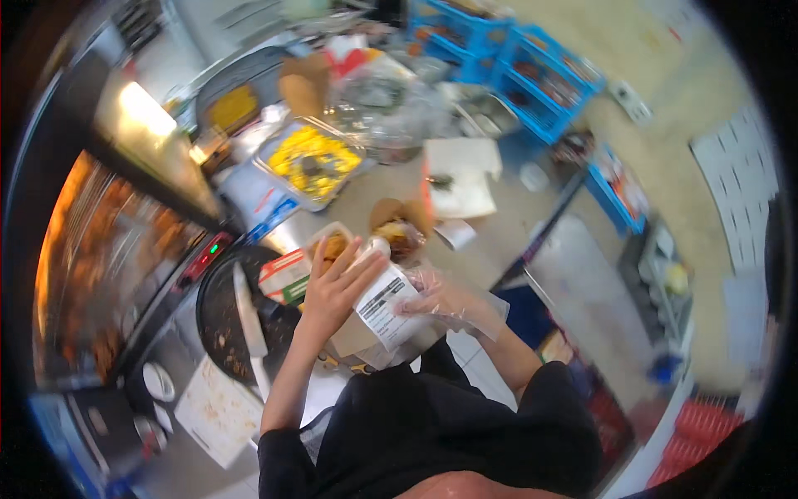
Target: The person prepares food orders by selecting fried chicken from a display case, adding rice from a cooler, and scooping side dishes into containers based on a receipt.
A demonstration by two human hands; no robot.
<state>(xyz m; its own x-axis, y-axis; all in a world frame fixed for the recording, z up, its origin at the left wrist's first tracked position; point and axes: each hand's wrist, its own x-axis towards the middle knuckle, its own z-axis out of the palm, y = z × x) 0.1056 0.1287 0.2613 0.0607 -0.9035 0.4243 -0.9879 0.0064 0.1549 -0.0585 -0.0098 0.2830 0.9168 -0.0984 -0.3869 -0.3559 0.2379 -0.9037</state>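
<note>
My left hand point(336, 290), bare and with fingers spread, lies by the left edge of a printed paper slip point(388, 305); whether it grips the slip is unclear. In a clear plastic glove, my right hand point(436, 299) pinches the slip's right side. Just beyond the fingers are a small container of browned food point(335, 244) and a brown paper holder point(402, 215) with food in it. A red, white and green carton point(285, 276) sits left of my left hand. Scissors with yellow and black handles point(346, 366) lie partly hidden near my body.
A black round pan point(218, 318) with a large knife point(248, 312) lies left, near a stained white cutting board point(218, 411). Farther off are a tray of yellow food point(313, 163), plastic bags point(393, 106) and blue baskets point(542, 81). A lit food cabinet point(124, 268) borders the left.
</note>
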